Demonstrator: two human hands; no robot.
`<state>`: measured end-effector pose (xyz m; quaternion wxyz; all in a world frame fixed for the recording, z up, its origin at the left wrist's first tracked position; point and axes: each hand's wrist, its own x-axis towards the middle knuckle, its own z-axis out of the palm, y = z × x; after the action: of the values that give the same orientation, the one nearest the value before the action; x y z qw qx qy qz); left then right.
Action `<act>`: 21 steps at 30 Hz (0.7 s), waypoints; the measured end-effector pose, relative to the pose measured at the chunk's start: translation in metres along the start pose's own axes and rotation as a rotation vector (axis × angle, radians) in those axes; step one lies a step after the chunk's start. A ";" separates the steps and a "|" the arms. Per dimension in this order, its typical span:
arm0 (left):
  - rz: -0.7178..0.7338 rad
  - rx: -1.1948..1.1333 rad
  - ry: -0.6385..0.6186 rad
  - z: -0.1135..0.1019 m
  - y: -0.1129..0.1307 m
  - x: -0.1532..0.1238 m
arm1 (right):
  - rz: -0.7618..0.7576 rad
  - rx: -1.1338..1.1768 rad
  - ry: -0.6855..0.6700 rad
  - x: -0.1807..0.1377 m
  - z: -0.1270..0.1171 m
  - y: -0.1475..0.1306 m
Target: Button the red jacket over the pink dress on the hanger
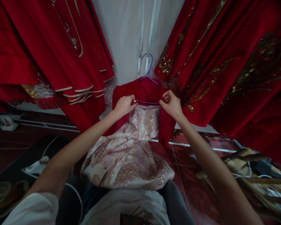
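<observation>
A short red jacket (125,88) with sleeves hangs on a purple hanger (149,69) in front of me. Under it is a pale pink and white brocade dress (131,156), its full skirt spreading down toward my lap. My left hand (125,105) pinches the front edge of the jacket on the left. Close to those fingertips sits a small shiny bead-like spot, too small to name. On the other side, my right hand (172,104) has its fingers closed on the jacket's right front edge. The hanger's lower bar shows between both hands.
Red garments (79,53) with pale trim hang at left, and red garments with gold sequins (215,81) at right. Behind stands a metal rail (150,31) against a pale wall. Cluttered items (255,175) lie low at right; a white object (35,168) is at left.
</observation>
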<state>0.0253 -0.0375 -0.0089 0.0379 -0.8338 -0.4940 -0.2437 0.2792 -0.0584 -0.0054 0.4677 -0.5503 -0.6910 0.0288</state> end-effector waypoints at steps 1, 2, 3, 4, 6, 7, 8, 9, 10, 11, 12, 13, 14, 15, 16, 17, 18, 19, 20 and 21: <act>0.029 -0.021 0.001 0.002 0.003 -0.001 | 0.004 0.059 -0.037 -0.005 0.010 -0.001; 0.059 -0.034 -0.006 0.005 0.008 -0.002 | 0.007 0.118 -0.074 -0.009 0.021 -0.003; 0.085 -0.043 -0.019 0.009 0.013 -0.002 | 0.006 0.173 -0.113 -0.012 0.032 -0.005; 0.102 -0.050 -0.033 0.013 0.017 -0.003 | -0.002 0.230 -0.152 -0.015 0.043 -0.008; 0.098 -0.069 -0.049 0.020 0.026 -0.004 | -0.010 0.346 -0.200 -0.019 0.061 -0.013; 0.087 -0.086 -0.053 0.023 0.029 -0.004 | -0.007 0.396 -0.205 -0.021 0.067 -0.014; 0.071 -0.111 -0.049 0.026 0.031 -0.005 | 0.005 0.437 -0.196 -0.022 0.072 -0.015; 0.052 -0.150 -0.034 0.030 0.032 -0.005 | 0.021 0.470 -0.178 -0.023 0.075 -0.015; 0.031 -0.210 -0.009 0.033 0.031 -0.006 | 0.040 0.500 -0.150 -0.023 0.077 -0.015; 0.011 -0.295 0.024 0.036 0.030 -0.008 | 0.063 0.531 -0.118 -0.024 0.078 -0.014; -0.014 -0.396 0.068 0.040 0.027 -0.009 | 0.090 0.565 -0.093 -0.025 0.077 -0.014; -0.044 -0.500 0.116 0.044 0.024 -0.010 | 0.120 0.603 -0.080 -0.027 0.076 -0.014; -0.076 -0.594 0.160 0.047 0.021 -0.011 | 0.150 0.643 -0.084 -0.028 0.075 -0.014; -0.103 -0.667 0.191 0.050 0.018 -0.011 | 0.177 0.685 -0.101 -0.030 0.074 -0.014; -0.121 -0.719 0.211 0.053 0.016 -0.012 | 0.199 0.728 -0.122 -0.032 0.073 -0.015; -0.128 -0.752 0.220 0.054 0.014 -0.012 | 0.214 0.767 -0.144 -0.034 0.073 -0.015; -0.122 -0.774 0.219 0.054 0.013 -0.012 | 0.220 0.799 -0.156 -0.035 0.072 -0.015; -0.103 -0.787 0.214 0.054 0.012 -0.012 | 0.219 0.818 -0.158 -0.036 0.072 -0.015; -0.078 -0.787 0.208 0.053 0.011 -0.012 | 0.215 0.826 -0.156 -0.037 0.072 -0.015; -0.051 -0.775 0.198 0.051 0.011 -0.012 | 0.210 0.823 -0.152 -0.037 0.072 -0.014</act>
<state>0.0488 -0.0375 -0.0566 -0.2382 -0.7464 -0.3797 -0.4919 0.2185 -0.0585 -0.0608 0.5906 -0.3814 -0.5947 0.3899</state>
